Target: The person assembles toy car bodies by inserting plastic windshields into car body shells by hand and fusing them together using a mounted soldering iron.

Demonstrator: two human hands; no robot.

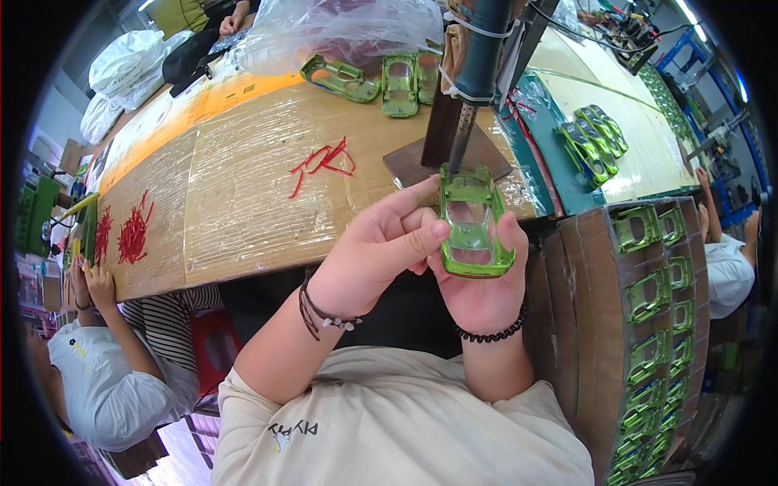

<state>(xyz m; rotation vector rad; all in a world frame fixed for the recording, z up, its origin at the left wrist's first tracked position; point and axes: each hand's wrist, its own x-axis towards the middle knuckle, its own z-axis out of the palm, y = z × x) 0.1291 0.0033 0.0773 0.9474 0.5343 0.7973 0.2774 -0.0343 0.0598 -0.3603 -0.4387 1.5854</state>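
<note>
A green see-through toy car shell [470,236] is in both my hands, in front of my chest. My left hand [397,236] is closed on its left side, thumb and fingers pinching the edge. Fingers and palm of my right hand [489,292] wrap its right side and underside. Above the shell's far end, an upright soldering iron [462,134] points down; its tip meets or nearly meets the shell, and I cannot tell which. A brown block [405,162] lies on the table just behind. Short red wires [324,162] are scattered to the left of the iron.
More green car shells [399,85] lie at the back, and others [596,142] are on the right. A cardboard box [592,267] with rows of shells stands at my right. A co-worker's hands [99,283] are at the left edge, near a red wire pile [134,235].
</note>
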